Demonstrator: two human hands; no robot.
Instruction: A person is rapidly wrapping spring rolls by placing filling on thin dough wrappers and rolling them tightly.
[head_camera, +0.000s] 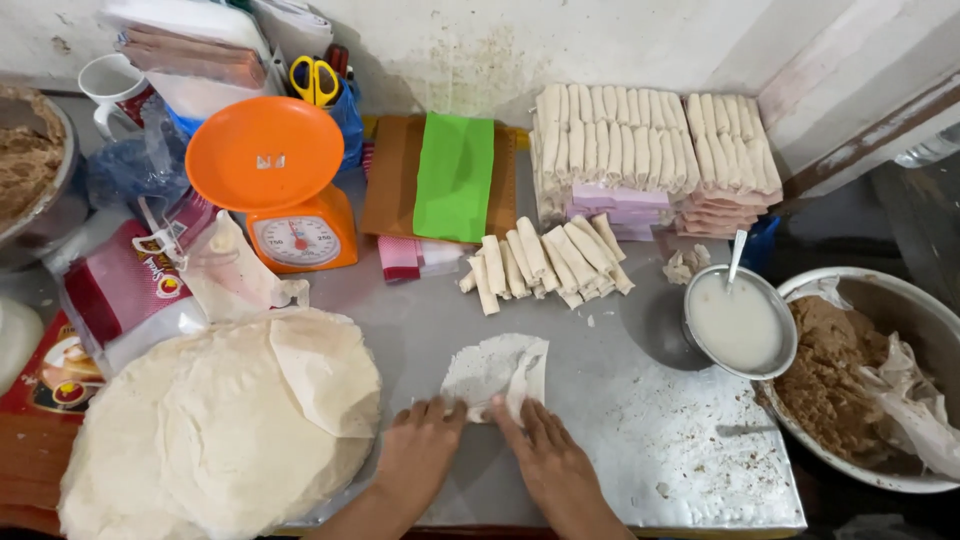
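A thin round wrapper (497, 368) lies on the metal table (640, 430), its right side folded inward. My left hand (422, 450) and my right hand (543, 452) press on its near edge, fingers curled over a rolled part. Several finished rolls (545, 262) lie loose just beyond it. Behind them stands a tall stack of rolls (650, 150) on pink sheets. A big pile of round wrappers (220, 420) sits to my left.
A small metal bowl of white paste (738, 322) with a spoon stands to the right, next to a large bowl of brown filling (860, 380). An orange kitchen scale (275, 180), a green and brown cloth (450, 175), scissors (314, 80), a cup (110, 85) and packets (120, 290) lie at the back and left.
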